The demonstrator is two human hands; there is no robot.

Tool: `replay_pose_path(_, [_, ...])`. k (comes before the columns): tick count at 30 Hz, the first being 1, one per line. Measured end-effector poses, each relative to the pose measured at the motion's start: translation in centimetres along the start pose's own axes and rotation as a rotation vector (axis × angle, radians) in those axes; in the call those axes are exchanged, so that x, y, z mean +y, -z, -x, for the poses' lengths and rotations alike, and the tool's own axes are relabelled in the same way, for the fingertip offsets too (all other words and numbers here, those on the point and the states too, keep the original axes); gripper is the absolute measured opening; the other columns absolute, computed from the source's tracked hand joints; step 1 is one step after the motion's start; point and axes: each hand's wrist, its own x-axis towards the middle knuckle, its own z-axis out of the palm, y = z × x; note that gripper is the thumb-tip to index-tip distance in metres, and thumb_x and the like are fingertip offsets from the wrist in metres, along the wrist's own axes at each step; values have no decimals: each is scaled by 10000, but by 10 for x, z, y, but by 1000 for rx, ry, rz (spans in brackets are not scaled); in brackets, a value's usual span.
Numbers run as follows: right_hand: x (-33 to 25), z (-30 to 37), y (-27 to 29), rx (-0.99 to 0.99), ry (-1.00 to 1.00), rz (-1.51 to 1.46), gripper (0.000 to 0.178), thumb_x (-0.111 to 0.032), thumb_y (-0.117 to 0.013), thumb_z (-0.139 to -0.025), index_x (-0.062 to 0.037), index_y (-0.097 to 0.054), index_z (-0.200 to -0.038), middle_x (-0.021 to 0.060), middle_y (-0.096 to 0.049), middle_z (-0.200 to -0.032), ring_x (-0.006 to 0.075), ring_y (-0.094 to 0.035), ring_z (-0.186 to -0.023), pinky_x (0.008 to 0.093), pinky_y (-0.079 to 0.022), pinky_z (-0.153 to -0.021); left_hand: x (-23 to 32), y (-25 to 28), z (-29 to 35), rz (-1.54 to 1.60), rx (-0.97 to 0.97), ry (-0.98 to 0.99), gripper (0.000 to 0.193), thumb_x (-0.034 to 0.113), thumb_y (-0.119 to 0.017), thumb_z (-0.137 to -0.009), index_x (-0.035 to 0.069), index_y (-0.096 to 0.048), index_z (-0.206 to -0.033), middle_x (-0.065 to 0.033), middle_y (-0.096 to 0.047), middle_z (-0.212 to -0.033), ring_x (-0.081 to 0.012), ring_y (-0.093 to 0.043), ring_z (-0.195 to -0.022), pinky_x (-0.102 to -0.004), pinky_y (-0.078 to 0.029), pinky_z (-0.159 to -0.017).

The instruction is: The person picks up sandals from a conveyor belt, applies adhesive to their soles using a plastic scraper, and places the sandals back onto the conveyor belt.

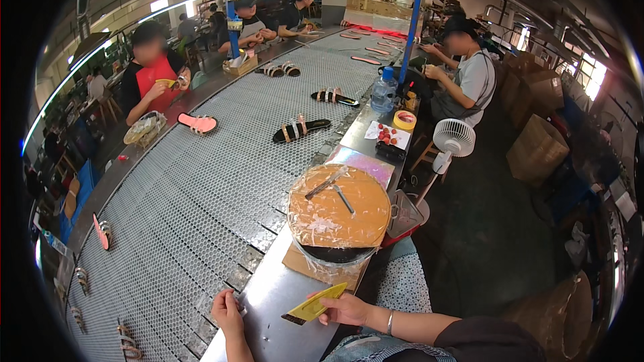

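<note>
My right hand (343,310) grips a flat yellow brush (315,303) over the metal ledge (268,335), its dark bristles pointing down to the left. My left hand (228,310) has its fingers curled together at the edge of the mesh conveyor (194,208); whatever they may pinch is too small to name. Beyond the hands, a round board (322,218) with an orange-brown, tape-covered top rests on a round tub. Two thin tools (344,200) lie on that board.
Sandals (302,130) and pink soles (197,123) are spread along the conveyor. On the right ledge stand a water jug (384,90), a tape roll (404,119) and red fruit (387,135). A white fan (453,138) is beside it. Co-workers sit along both sides, one in red (157,80).
</note>
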Motion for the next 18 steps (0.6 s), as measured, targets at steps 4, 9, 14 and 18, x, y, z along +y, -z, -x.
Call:
replay_pose_path(4, [-2,1,0,-3,-3,-35,402,-155,-520,-954,7,-466,-1318,121,-591,-964,186,-547,-755,298,-466,-706,6,-4,1,-3,-8,10,151,129,-518,-938,33,-632,-910,33,-510,-637,-37,-433,-536,-188,-339,-492])
replay_pose_path(9, [-2,0,-2,11,3,-36,394,-150,-521,-953,11,-473,-1309,121,-595,-946,187,-549,-743,300,-467,-705,-2,-2,1,11,-10,5,149,130,-522,-936,31,-633,-917,34,-516,-644,-36,-439,-539,-185,-344,-491])
replay_pose_path(14, [-1,-3,4,-14,18,10,397,-175,-514,-961,-9,-468,-1319,74,-590,-1026,130,-544,-747,280,-481,-688,-4,-5,-1,0,-15,20,142,124,-523,-935,29,-627,-919,31,-492,-635,-39,-432,-540,-191,-348,-489])
replay_pose_path(18, [-1,-6,7,-24,24,16,399,-176,-516,-960,-13,-468,-1321,76,-588,-1035,134,-544,-746,278,-479,-687,-3,-6,-3,17,-21,25,143,130,-527,-934,29,-626,-919,30,-494,-635,-40,-434,-539,-194,-350,-486])
